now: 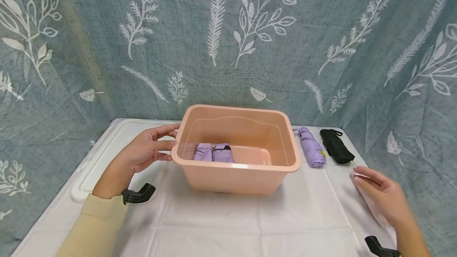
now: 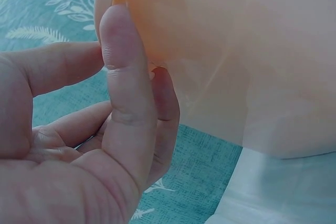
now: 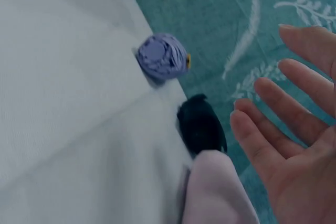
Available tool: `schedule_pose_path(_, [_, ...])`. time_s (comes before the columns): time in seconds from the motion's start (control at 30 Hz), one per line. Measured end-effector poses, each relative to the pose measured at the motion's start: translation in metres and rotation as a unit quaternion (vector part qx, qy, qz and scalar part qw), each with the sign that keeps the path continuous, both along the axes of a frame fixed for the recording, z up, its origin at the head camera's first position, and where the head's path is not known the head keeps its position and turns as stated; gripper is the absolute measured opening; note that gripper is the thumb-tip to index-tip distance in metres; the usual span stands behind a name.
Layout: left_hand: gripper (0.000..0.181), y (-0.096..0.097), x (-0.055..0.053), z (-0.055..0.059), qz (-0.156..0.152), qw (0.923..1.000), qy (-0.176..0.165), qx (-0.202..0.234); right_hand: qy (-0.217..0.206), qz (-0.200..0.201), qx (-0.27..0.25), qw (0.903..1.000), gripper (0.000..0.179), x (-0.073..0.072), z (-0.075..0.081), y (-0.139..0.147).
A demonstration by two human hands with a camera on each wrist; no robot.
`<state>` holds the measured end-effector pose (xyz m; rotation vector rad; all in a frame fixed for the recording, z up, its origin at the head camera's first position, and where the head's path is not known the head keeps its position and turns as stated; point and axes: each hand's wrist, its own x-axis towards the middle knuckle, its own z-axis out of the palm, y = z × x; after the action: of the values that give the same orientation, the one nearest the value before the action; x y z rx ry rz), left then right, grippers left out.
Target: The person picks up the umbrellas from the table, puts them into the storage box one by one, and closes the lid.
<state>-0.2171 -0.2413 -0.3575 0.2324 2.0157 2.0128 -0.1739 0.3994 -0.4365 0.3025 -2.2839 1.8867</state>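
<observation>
Right grip (image 1: 383, 199) spread, pale bundle (image 3: 218, 192) just left of it, lying lengthwise away from you; left grip (image 1: 147, 150) loose, touching bin (image 1: 233, 177).

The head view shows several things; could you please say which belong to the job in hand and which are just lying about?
Likely in the job:
rectangular peach plastic bin, touched by the left hand
two lilac fabric bundles inside it
long pale pink item beside the right hand
lilac rolled umbrella
black fabric bundle

Apparently just lying about:
white plastic lid
teal patterned curtain
</observation>
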Motion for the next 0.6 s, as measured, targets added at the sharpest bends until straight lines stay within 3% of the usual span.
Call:
schedule_pose_path(0.13, [0.068, 0.000, -0.001, 0.000, -0.001, 1.0000, 0.000, 0.006, -0.020, -0.071, 0.109, 0.9912, 0.040, 0.006, 0.004, 0.013])
schedule_pose_path(0.3, [0.067, 0.000, 0.000, 0.000, 0.000, 1.0000, 0.002, 0.010, -0.068, -0.135, 0.226, 0.9624, 0.047, 0.011, 0.004, 0.027])
schedule_pose_path(0.5, [0.067, 0.000, 0.000, -0.001, 0.000, 0.9999, -0.001, 0.013, -0.149, -0.168, 0.300, 0.9271, 0.069, 0.009, 0.005, 0.034])
schedule_pose_path(0.6, [0.068, 0.000, 0.000, -0.002, 0.000, 0.9999, -0.001, 0.013, -0.184, -0.163, 0.306, 0.9200, 0.075, 0.006, 0.007, 0.037])
